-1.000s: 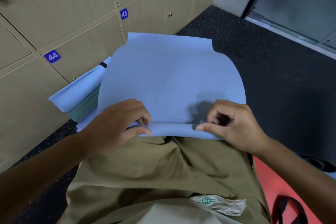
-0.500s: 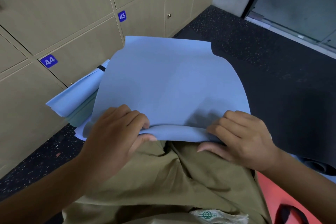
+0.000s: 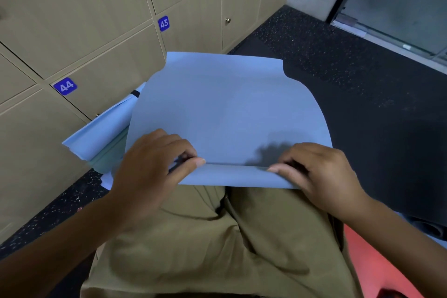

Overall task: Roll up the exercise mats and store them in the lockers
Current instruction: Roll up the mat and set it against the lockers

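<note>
A light blue exercise mat [image 3: 225, 109] lies spread on the dark floor in front of my knees, its near edge turned over into a narrow roll [image 3: 232, 174]. My left hand [image 3: 154, 167] pinches the left end of that roll between thumb and curled fingers. My right hand [image 3: 316, 176] pinches the right end the same way. A second light blue mat [image 3: 101, 133], loosely folded with a greenish underside, lies to the left against the lockers. Beige locker doors [image 3: 101, 55] numbered 42, 43 and 44 are all closed.
Dark speckled rubber floor [image 3: 362, 94] stretches to the right and far side. A glass door with a metal threshold [image 3: 391, 7] stands at the back right. A red surface [image 3: 377, 264] and a dark rolled object [image 3: 430, 227] lie at the lower right. My khaki trousers fill the foreground.
Both hands have re-gripped the near edge: the fingers lay over the fold half a second ago, and now thumbs and fingers pinch it again. The rolled edge looks slightly wider.
</note>
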Tool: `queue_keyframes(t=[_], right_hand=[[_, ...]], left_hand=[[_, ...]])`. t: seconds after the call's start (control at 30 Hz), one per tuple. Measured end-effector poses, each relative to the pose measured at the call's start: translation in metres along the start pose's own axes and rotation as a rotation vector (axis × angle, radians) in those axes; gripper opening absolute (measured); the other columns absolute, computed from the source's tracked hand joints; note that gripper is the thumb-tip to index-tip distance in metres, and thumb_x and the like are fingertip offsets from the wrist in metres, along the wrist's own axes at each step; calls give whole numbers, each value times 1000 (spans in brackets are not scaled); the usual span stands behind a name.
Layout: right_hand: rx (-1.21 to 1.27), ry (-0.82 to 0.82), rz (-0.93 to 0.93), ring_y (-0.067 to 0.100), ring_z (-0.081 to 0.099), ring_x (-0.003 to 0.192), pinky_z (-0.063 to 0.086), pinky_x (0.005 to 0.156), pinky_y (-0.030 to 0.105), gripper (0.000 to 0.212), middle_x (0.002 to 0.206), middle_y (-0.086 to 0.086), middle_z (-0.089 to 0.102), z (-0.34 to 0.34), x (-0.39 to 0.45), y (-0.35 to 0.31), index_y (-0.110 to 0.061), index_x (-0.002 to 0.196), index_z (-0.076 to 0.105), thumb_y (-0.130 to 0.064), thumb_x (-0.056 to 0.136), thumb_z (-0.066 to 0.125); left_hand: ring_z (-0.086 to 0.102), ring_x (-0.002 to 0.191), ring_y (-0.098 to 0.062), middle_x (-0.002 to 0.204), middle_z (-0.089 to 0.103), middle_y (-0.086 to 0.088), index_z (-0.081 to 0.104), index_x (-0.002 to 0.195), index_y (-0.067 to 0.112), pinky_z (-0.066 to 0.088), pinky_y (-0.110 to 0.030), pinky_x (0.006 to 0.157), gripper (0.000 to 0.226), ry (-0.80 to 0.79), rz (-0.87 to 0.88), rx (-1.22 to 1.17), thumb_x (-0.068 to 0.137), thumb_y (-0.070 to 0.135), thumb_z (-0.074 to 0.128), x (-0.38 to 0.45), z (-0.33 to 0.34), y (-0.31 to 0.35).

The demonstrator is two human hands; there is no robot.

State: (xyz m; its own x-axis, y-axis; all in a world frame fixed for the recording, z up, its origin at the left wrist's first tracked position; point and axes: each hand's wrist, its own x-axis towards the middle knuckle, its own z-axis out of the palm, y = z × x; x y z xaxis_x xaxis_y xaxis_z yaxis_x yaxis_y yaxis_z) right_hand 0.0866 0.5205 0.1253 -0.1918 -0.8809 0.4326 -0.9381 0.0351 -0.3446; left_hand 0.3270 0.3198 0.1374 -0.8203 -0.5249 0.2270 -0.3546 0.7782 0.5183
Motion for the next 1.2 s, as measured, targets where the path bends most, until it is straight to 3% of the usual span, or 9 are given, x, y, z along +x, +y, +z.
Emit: queue_keyframes(t=[0.13,0.33,0.43,0.6,0.73,0.83,1.03,1.2], right_hand=[[211,-99,215,12,59,73,44,64,20,37,78,-13,59,-5,17,9,-27,80,65,-62,91,61],[135,-169,303,10,56,78,43,60,24,40,72,-12,58,-2,35,17,-31,74,58,-71,81,57],[60,-140,252,11,53,65,39,55,26,43,65,-10,55,2,38,21,-27,72,57,-68,88,58],[-228,158,64,17,51,49,40,42,31,39,56,-4,52,10,31,21,-16,70,65,-43,97,67],[-355,268,-43,22,46,47,39,42,35,42,54,1,48,10,26,13,-10,65,62,-33,98,70],[-370,226,-63,27,46,55,39,52,40,42,62,5,52,12,19,7,-8,68,62,-34,99,67],[-259,102,-18,31,54,74,41,65,43,44,86,7,63,12,6,12,-7,89,71,-49,97,64],[-155,51,-6,26,52,71,42,62,40,44,79,2,59,13,19,22,-9,85,70,-49,100,61]], left_hand=[[59,82,-13,91,63,14,69,93,22,45,-36,75,23,13,193,-5,96,40,55,14,2,-4],[57,83,-20,100,65,4,73,103,16,45,-37,74,43,-1,429,188,93,57,62,18,4,-19],[59,77,-25,94,67,0,77,97,11,46,-39,68,48,29,450,296,95,56,59,20,6,-13],[60,76,-27,89,64,0,75,96,11,47,-38,70,50,70,298,294,106,49,44,13,14,1],[60,75,-27,86,63,2,76,95,13,43,-37,71,47,60,194,273,104,47,44,17,19,2],[59,73,-25,82,63,5,75,90,17,41,-36,71,42,11,139,224,102,45,46,26,18,1],[56,83,-7,79,63,16,73,81,32,39,-19,78,40,-124,-87,-3,89,60,46,46,10,-1],[62,91,-8,93,66,18,76,99,28,48,-30,82,26,-31,-9,-91,90,46,59,52,10,1]])
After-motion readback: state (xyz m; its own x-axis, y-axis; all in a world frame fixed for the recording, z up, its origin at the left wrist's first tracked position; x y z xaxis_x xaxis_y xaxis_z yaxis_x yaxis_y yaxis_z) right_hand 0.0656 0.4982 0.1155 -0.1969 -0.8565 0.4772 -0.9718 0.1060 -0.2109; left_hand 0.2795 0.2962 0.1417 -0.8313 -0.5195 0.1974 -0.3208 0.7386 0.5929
